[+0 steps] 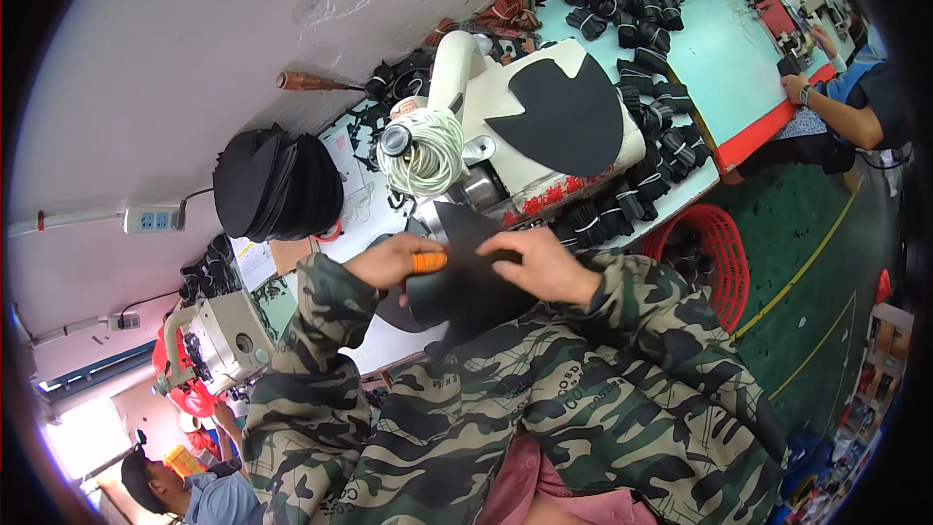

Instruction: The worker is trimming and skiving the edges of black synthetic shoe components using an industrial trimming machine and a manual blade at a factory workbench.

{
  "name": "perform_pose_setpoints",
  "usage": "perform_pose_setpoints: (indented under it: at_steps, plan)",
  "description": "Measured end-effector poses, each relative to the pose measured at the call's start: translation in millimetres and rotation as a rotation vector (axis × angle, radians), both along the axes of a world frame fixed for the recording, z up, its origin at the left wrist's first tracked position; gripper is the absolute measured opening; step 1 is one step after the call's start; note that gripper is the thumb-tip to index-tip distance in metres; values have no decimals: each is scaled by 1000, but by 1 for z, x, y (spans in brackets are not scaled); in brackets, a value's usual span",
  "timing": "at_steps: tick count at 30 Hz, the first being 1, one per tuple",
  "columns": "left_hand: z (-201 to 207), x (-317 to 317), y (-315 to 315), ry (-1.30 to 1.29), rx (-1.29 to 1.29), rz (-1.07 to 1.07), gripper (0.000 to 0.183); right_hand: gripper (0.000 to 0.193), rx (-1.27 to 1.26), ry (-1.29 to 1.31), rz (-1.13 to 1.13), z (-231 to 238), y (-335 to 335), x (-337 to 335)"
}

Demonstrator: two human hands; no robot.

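Observation:
In front of my chest is a dark, flexible sheet piece [476,282] with a pointed upper corner, next to the sewing machine. My left hand [394,261] is closed on its left side, an orange cover on one finger. From the right, my right hand [539,267] reaches over the sheet, its fingers bent at the upper right edge; the fingertips' grip shows only in part. The pale sewing machine [466,87] stands just beyond. On its bed lies another black cut piece [564,117] with a notch. A coil of whitish cord [428,156] hangs on the machine.
A stack of black round pieces [277,185] stands at left. Tied black bundles [627,0] line the table at right. A red basket [714,262] stands on the green floor. Co-workers sit at right [855,107] and lower left [194,486]. A wooden-handled tool [311,82] is by the wall.

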State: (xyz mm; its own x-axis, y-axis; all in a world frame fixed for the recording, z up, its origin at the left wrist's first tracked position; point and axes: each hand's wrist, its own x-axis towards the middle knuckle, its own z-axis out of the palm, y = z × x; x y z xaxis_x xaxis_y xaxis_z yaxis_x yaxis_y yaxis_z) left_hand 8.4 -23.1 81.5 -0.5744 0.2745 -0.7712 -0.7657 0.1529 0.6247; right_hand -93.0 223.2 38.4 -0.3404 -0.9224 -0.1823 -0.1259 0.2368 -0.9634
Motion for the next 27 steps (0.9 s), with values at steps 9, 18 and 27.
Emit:
perform_pose_setpoints:
  at_steps: [9,18,27]
  plan:
    - [-21,-6,-29,-25,10,200,29,51,-199,-108,-56,6,-42,58]
    - [-52,-29,-24,-25,26,402,25,46,-111,-294,-169,-16,-39,39]
    - [-27,2,43,609,-314,182,32,24,-43,344,-157,30,13,-48]
